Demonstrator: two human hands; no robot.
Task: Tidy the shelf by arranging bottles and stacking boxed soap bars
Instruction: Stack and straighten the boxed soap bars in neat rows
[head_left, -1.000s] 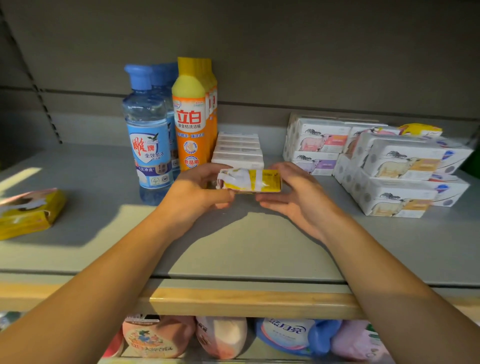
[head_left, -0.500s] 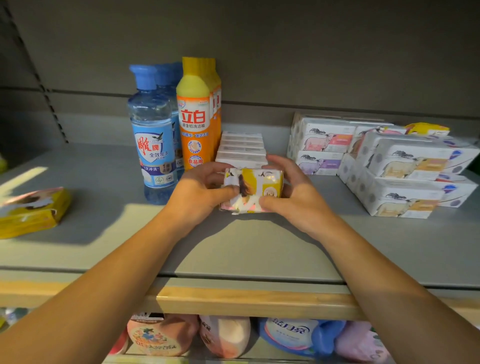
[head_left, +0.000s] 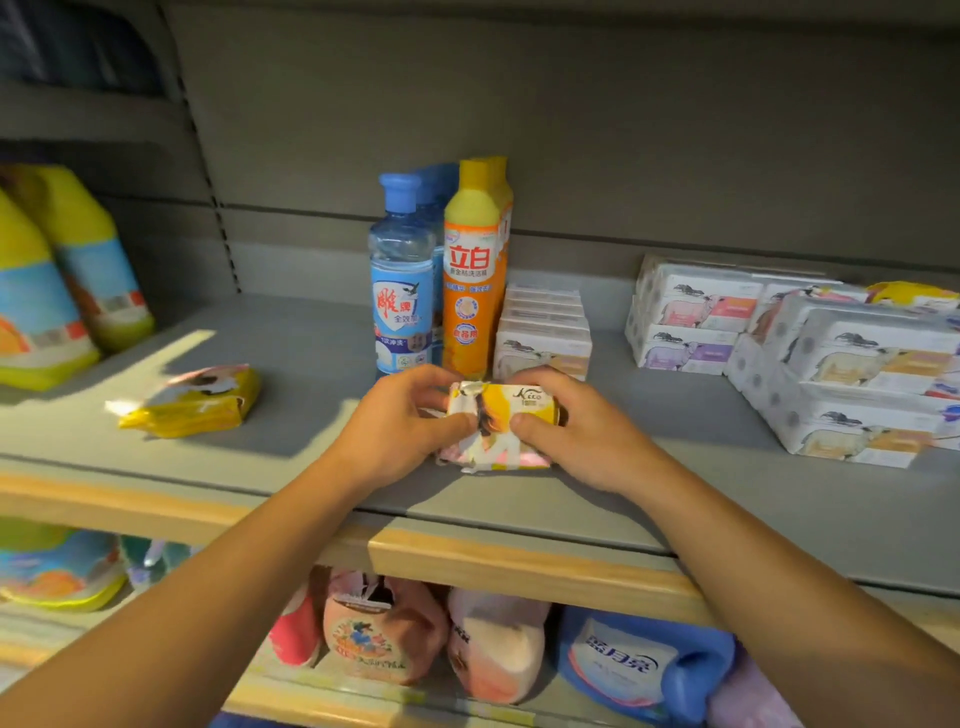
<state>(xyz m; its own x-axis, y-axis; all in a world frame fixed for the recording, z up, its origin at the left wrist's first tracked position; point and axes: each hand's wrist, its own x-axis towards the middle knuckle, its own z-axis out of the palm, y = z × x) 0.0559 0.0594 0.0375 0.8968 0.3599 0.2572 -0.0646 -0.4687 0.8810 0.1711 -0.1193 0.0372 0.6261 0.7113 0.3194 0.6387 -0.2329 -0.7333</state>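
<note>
1. Both hands are on a small stack of wrapped soap bars (head_left: 496, 426) at the front middle of the shelf (head_left: 675, 499): a yellow-topped bar sits on a pink-and-white one, and the lower one rests on the shelf surface.
2. The left hand (head_left: 400, 428) pinches the left end of the stack, thumb in front and fingers curled over the top. The right hand (head_left: 576, 431) mirrors it on the right end. So each grip is grasping the stack; neither is released.
3. The step in hand looks like squaring the two bars, one on the other, just in front of the orange bottle (head_left: 470, 291) and the row of white boxes (head_left: 543, 338), with the blue bottle (head_left: 402, 291) to the left.
4. Another yellow soap packet (head_left: 195, 400) lies loose, well apart to the left.
5. The next move probably calls for aligning the edges, letting go without nudging the top bar, then reaching left for the loose packet.
6. The soft wrappers look slippery, so the upper bar could slide.
</note>
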